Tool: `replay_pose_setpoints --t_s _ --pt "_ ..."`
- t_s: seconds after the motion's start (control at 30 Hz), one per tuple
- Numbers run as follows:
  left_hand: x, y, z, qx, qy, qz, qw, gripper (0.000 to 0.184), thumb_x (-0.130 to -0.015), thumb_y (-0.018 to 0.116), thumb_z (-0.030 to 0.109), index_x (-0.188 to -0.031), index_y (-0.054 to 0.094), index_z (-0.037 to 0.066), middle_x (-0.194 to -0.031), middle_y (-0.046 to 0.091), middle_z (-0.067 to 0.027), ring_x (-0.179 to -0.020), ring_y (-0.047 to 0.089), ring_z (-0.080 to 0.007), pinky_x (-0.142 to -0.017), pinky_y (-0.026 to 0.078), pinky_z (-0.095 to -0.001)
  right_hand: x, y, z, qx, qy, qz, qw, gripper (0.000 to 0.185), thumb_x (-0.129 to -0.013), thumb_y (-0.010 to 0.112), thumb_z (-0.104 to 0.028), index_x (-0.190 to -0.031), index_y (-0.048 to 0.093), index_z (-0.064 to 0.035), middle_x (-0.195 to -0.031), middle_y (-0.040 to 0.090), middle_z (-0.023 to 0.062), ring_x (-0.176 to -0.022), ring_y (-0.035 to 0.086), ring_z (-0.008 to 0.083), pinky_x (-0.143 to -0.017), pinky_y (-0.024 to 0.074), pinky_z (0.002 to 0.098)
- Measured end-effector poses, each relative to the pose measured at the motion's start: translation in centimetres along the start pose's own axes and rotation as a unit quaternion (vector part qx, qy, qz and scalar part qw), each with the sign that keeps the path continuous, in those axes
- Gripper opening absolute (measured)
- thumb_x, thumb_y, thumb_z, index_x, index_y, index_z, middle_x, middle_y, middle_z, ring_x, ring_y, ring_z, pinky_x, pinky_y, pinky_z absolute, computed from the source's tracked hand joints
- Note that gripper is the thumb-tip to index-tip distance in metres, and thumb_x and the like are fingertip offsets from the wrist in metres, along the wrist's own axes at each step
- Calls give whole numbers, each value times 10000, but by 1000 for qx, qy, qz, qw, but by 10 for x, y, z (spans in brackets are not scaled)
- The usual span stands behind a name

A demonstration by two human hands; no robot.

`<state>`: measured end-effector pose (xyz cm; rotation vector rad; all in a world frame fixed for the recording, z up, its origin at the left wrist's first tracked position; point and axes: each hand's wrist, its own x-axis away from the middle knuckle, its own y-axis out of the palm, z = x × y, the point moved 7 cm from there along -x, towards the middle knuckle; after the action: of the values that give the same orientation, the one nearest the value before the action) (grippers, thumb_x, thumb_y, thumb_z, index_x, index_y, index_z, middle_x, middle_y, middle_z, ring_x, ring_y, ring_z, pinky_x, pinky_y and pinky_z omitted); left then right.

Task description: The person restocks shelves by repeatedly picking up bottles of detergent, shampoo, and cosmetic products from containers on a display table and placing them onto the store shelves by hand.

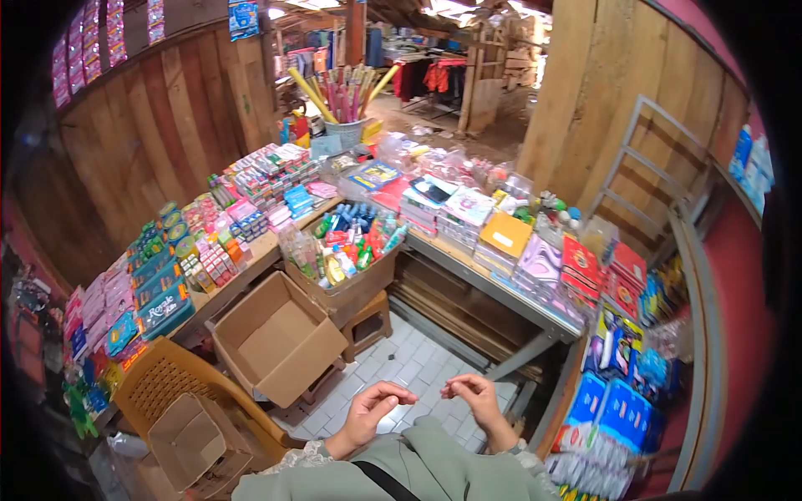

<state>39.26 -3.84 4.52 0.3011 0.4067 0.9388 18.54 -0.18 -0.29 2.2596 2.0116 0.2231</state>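
Observation:
My left hand (378,411) hovers over the tiled floor just in front of my body, fingers loosely curved and pointing right. I see nothing held in it. Facing it across a small gap is my right hand (478,402), its fingers bent and the tips toward the left hand; nothing shows in its grasp either. Neither hand touches any goods. Beyond the left hand stands an open cardboard box (276,338). Behind that, another carton (368,288) is full of small colourful bottles (355,238).
Left, a shelf carries soap boxes, toothpaste cartons and teal packs (165,311). A counter (535,305) ahead holds notebooks (504,240) and packets. A brown plastic chair (180,367) with a smaller box (196,442) stands left. Blue packs (625,413) lie at right beside a metal frame (692,334).

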Motion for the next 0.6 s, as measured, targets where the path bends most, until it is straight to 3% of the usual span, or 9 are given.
replay_pose_setpoints --t_s 0.1,0.3,0.37,0.53,0.6 --pt "-17 -11 -1 -34 8 55 998 192 -942 481 111 -1044 579 -20 -1022 631 -142 -994 601 -215 -909 464 -353 -58 -22 2 -10 21 -23 999 159 -903 591 -94 -988 639 31 -875 682 114 -836 651 169 -751 519 288" --pt "-33 -75 -17 -24 16 231 973 179 -936 486 116 -1016 576 -17 -1006 642 -160 -950 615 -213 -876 475 -340 -142 31 31 -33 82 -170 981 194 -900 605 -124 -1038 634 9 -935 678 101 -834 630 138 -764 505 268" --pt "-45 -94 -11 -32 16 241 970 173 -929 481 100 -1022 570 -16 -1004 644 -166 -954 617 -218 -866 481 -343 -162 60 56 -32 129 -227 965 202 -898 608 -128 -1052 630 2 -948 676 95 -855 626 136 -771 501 269" --pt "-96 -137 8 -42 55 253 965 158 -930 446 75 -1016 555 -1 -1004 631 -156 -955 613 -226 -876 477 -357 -216 109 70 11 124 -355 926 296 -908 590 -115 -1184 568 -11 -1085 646 83 -903 615 119 -800 486 263" --pt "-111 -157 8 -42 48 268 961 160 -936 435 78 -1018 552 8 -1011 621 -149 -960 611 -232 -894 470 -367 -260 111 81 11 102 -344 933 295 -905 594 -120 -1181 573 -20 -1086 647 76 -900 615 116 -788 483 259"
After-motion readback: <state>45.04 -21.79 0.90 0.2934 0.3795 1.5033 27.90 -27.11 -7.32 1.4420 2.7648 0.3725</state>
